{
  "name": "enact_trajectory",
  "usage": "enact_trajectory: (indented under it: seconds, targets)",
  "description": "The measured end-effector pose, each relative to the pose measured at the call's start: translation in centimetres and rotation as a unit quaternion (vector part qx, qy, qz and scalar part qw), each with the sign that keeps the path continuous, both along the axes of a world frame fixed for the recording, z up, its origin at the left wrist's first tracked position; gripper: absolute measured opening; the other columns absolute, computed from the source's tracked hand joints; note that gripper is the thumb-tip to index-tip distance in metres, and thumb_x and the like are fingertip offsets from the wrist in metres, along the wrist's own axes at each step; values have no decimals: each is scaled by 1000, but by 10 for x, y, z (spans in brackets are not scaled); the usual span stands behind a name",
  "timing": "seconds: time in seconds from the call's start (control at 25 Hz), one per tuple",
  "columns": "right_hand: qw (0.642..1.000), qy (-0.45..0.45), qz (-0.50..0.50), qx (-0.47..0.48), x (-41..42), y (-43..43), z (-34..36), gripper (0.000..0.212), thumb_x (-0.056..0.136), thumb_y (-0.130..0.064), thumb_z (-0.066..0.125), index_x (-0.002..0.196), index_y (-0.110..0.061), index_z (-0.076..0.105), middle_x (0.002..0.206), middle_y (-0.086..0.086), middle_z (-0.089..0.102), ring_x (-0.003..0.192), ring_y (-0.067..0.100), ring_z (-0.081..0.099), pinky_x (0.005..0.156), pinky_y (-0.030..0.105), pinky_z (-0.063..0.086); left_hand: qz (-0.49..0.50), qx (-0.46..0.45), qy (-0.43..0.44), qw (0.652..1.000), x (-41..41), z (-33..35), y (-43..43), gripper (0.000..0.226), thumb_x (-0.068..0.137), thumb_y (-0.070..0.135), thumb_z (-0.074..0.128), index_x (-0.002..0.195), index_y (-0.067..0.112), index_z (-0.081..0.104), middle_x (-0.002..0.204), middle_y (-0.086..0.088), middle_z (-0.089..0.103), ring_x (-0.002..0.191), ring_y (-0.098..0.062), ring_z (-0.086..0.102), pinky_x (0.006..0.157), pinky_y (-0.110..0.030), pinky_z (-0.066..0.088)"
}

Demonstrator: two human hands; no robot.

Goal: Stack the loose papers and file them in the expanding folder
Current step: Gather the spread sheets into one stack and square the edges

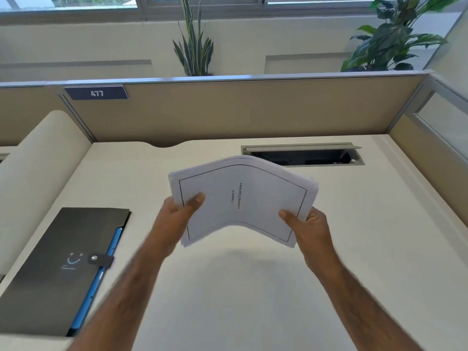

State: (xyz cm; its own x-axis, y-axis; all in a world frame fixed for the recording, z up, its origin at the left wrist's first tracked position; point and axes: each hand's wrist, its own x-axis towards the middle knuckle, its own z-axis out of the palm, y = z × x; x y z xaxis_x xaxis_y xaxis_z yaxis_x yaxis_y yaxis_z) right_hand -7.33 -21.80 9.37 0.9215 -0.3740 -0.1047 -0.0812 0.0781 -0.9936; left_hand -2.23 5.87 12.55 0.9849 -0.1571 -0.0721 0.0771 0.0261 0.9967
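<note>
Fingers of our left hand [186,207] pinch the left edge of the papers [243,198], thumb on top, and our right hand [305,224] clamps the right edge the same way. We hold the stack above the bench [253,287], bowed upward in the middle, its edges not quite flush. The folder [58,264] lies flat at the near left of the bench, well apart from the papers, its snap strap across the blue tabbed edge, so we judge it closed. Our worry is the bend: if either grip eases, the sheets could spring flat and fan out or slide loose. Uneven edges could also catch on a folder pocket, creasing corners, unless we tap them square first.
</note>
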Motion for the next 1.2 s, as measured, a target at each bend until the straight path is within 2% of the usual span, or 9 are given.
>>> enact_trajectory:
  seconds: [0.16,0.36,0.48,0.68,0.84,0.92,1.04,1.12,1.2]
  targets:
    - [999,-2,-22,-45,-2,-2,-16,17,87,-10,75,94,-26,72,92,-5,76,86,16,71,78,31,58,81,-40,-17,996,-9,-25,-4,16,85,29,75,100,25,78,97,5,82,90,-11,77,72,-26,63]
    - [990,84,46,-104,-26,-1,-64,35,90,-5,70,118,-24,65,100,-11,73,96,5,71,75,12,53,39,88,53,994,-31,-96,-13,8,92,29,72,98,33,75,95,16,81,105,-24,75,76,-25,61]
    - [988,102,-35,-114,-26,-4,-69,24,94,-10,65,117,-9,68,95,1,73,98,28,71,75,25,51,41,103,34,993,-29,-93,-24,10,92,37,67,94,36,77,93,13,81,99,-23,76,79,-33,60]
    - [995,41,-24,-92,-25,-11,-46,27,89,-9,72,114,-21,69,100,-10,74,95,12,71,84,27,55,58,67,6,996,-26,-76,-24,20,87,28,79,106,30,74,97,14,81,94,-6,76,77,-23,61]
    - [995,44,17,-92,-31,-12,-46,30,88,-11,75,111,-29,70,104,-12,74,100,7,68,86,30,53,68,88,49,993,-28,-83,-21,17,85,39,74,100,34,79,101,2,82,102,-25,75,90,-46,60]
    - [993,30,17,-115,-32,-14,-35,24,89,-12,74,108,-26,71,102,-11,74,97,5,67,82,27,51,74,133,21,988,-27,-77,-20,12,89,38,69,97,36,79,97,-1,81,92,-19,74,88,-47,59]
    - [973,13,22,-229,-30,-24,-1,20,88,-15,74,106,-21,72,99,-10,74,91,2,67,79,27,54,9,217,-99,971,-20,-50,-16,30,100,20,64,87,45,74,83,12,74,72,0,60,70,-22,48]
    - [934,13,80,-349,-25,-27,24,21,87,-21,73,107,-26,70,98,-14,73,89,4,67,78,29,56,-62,275,-168,945,-16,-21,-19,33,102,14,61,93,44,74,84,27,73,77,5,65,69,-15,45]
    - [894,4,129,-430,-20,-17,43,17,90,-25,67,106,-29,69,95,-15,72,86,9,66,74,31,53,-109,320,-224,914,-11,3,-26,26,101,13,62,103,35,77,95,26,77,89,2,71,76,-20,51]
